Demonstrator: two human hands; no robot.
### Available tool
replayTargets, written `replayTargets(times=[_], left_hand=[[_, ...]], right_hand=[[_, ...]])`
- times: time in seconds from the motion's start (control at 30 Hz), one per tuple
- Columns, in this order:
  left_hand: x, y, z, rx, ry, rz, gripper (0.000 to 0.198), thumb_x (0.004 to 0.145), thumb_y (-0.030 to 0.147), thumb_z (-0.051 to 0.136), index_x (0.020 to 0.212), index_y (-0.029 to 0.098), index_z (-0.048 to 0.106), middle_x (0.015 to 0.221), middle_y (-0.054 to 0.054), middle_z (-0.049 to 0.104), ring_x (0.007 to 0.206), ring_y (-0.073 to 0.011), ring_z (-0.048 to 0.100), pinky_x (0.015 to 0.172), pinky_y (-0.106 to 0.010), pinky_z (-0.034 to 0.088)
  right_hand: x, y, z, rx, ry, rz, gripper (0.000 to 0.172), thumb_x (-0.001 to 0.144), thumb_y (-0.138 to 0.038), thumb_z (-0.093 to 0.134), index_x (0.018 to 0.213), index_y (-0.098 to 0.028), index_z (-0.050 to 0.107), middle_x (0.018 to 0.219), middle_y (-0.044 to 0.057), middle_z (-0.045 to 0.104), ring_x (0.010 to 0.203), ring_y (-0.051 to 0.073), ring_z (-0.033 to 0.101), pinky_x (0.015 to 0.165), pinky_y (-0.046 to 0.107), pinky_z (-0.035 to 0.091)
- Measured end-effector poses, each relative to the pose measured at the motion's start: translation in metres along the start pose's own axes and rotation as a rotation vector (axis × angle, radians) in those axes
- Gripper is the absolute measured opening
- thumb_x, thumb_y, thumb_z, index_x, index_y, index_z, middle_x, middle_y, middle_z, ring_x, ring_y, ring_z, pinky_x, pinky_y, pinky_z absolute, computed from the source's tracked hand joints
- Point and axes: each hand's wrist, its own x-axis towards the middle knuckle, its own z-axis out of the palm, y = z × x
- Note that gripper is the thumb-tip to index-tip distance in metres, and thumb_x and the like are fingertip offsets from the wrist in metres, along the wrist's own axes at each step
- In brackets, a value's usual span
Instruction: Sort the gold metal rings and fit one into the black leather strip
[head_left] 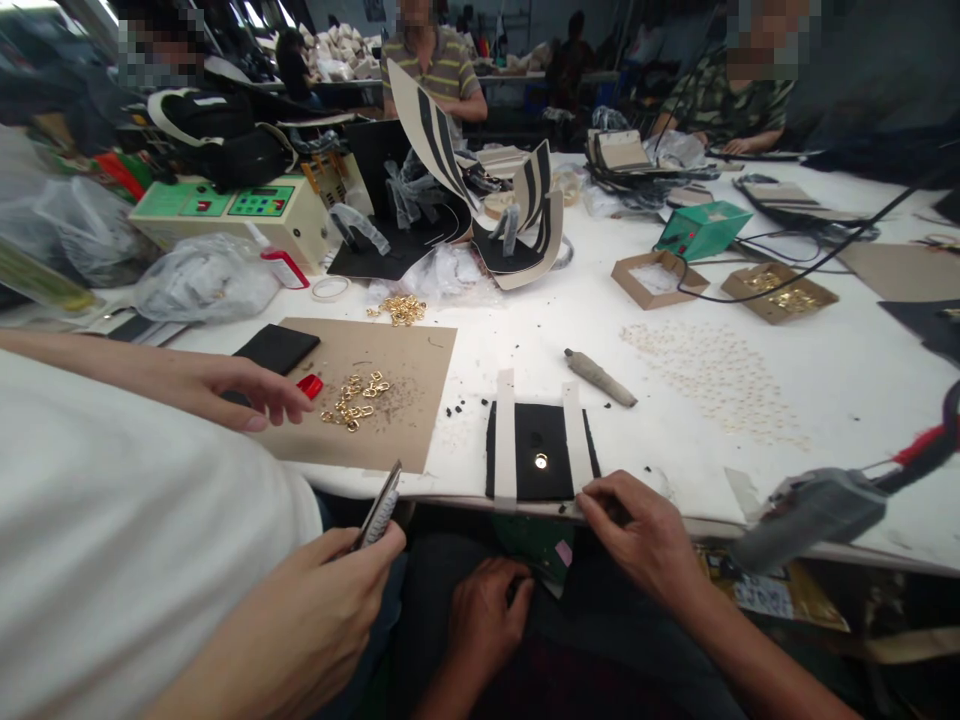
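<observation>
My right hand (641, 525) is at the table's front edge, thumb and finger closed at the lower end of a pale strip (576, 435). This strip and a second pale strip (505, 440) lie across a black pad (538, 425). A small round gold fitting (541, 461) sits in the middle of the pad. My left hand (489, 610) rests low over my lap, loosely curled, with nothing visible in it; some fingers are hidden. Beyond that hand, below the table edge, is a green piece (529, 545) with a pink patch.
At left, a co-worker's hand holds a metal tool (381, 505); their other hand (259, 392) reaches over cardboard (405, 400) with gold clasps (352, 405). A wrapped grey stick (600, 377), scattered small pieces (712, 380) and boxes (780, 292) lie beyond. A grey corded tool (817, 515) hangs right.
</observation>
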Motion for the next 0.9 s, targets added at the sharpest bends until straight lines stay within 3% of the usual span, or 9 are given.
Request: replayTargets(times=[0.13,0.3,0.47,0.57,0.63,0.73,0.77,0.83,0.9], left_hand=[[0.002,0.004,0.003,0.009,-0.037,0.012,0.021,0.093,0.026,0.057,0.095,0.028,0.078,0.091,-0.002,0.077,0.091,-0.0227,0.072,0.083,-0.033,0.054],[0.003,0.003,0.003,0.013,-0.043,0.016,0.021,0.093,0.025,0.057,0.098,0.024,0.077,0.096,-0.004,0.078,0.095,-0.0236,0.072,0.084,-0.034,0.052],[0.003,0.011,0.003,-0.074,-0.031,0.007,0.023,0.093,0.028,0.058,0.103,0.027,0.079,0.1,-0.005,0.079,0.096,-0.0229,0.073,0.087,-0.034,0.055],[0.002,0.019,-0.008,-0.231,-0.038,-0.079,0.023,0.091,0.041,0.067,0.106,0.027,0.078,0.092,-0.005,0.079,0.087,-0.0217,0.073,0.083,-0.035,0.058],[0.002,0.017,-0.034,-0.315,-0.035,-0.134,0.026,0.09,0.047,0.07,0.105,0.028,0.077,0.082,-0.002,0.078,0.078,-0.0204,0.072,0.072,-0.033,0.057],[0.002,0.013,-0.105,-0.385,0.005,-0.194,0.031,0.095,0.056,0.059,0.098,0.032,0.078,0.06,0.003,0.068,0.06,-0.0173,0.068,0.053,-0.025,0.048],[-0.004,0.015,-0.132,-0.445,0.008,-0.234,0.038,0.098,0.057,0.05,0.094,0.031,0.078,0.052,0.005,0.061,0.051,-0.0144,0.063,0.048,-0.022,0.042],[-0.024,0.03,-0.179,-0.886,-0.268,-0.395,0.049,0.102,0.05,0.037,0.085,0.026,0.076,0.043,0.007,0.047,0.04,-0.0113,0.051,0.046,-0.018,0.033],[-0.043,0.051,-0.205,-0.973,-0.162,-0.444,0.052,0.102,0.039,0.034,0.068,0.023,0.069,0.04,0.007,0.034,0.033,-0.0084,0.036,0.045,-0.017,0.03]], right_hand=[[0.01,-0.014,-0.001,-0.104,0.026,-0.146,0.018,0.101,-0.029,0.059,0.095,-0.022,0.074,0.085,0.005,0.071,0.082,0.02,0.064,0.078,0.033,0.046],[0.037,-0.025,-0.004,-0.247,-0.107,-0.182,0.02,0.101,-0.03,0.059,0.096,-0.024,0.078,0.084,0.005,0.071,0.083,0.022,0.064,0.076,0.033,0.043],[0.021,-0.024,-0.004,-0.112,-0.021,-0.259,0.018,0.101,-0.027,0.06,0.096,-0.022,0.076,0.082,0.005,0.072,0.078,0.02,0.064,0.076,0.033,0.044],[0.005,-0.018,-0.003,-0.1,-0.054,-0.194,0.017,0.1,-0.027,0.06,0.096,-0.022,0.076,0.083,0.005,0.073,0.077,0.021,0.065,0.075,0.034,0.045],[-0.007,-0.013,-0.001,-0.08,-0.077,-0.134,0.019,0.1,-0.029,0.059,0.097,-0.023,0.076,0.086,0.006,0.075,0.079,0.023,0.067,0.076,0.036,0.047],[-0.025,-0.011,0.016,0.033,-0.08,-0.051,0.022,0.098,-0.039,0.058,0.097,-0.03,0.079,0.092,0.008,0.077,0.086,0.028,0.071,0.081,0.044,0.053],[-0.028,-0.014,0.031,0.088,-0.076,-0.022,0.022,0.096,-0.044,0.059,0.097,-0.035,0.079,0.093,0.008,0.077,0.088,0.03,0.072,0.082,0.048,0.055],[-0.024,-0.028,0.075,0.182,0.018,0.067,0.019,0.086,-0.054,0.061,0.094,-0.049,0.078,0.083,0.007,0.075,0.08,0.035,0.072,0.072,0.054,0.056],[-0.011,-0.066,0.136,0.311,-0.054,0.005,0.024,0.075,-0.054,0.066,0.097,-0.059,0.074,0.07,0.009,0.07,0.071,0.04,0.07,0.055,0.055,0.05]])
